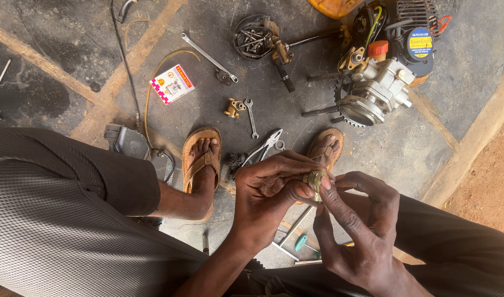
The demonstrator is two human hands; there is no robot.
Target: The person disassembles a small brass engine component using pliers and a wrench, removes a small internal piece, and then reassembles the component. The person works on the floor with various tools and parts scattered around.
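Small round brass fitting, gold-coloured, ridged or threaded round its side, a bit dull and grimy. Held up above the floor between the knees, just in front of the sandalled foot on the right side of the view. Pinched at its left side by the left hand; right hand touches its right edge with thumb and forefinger. Mostly covered by fingers, only top and rim show.
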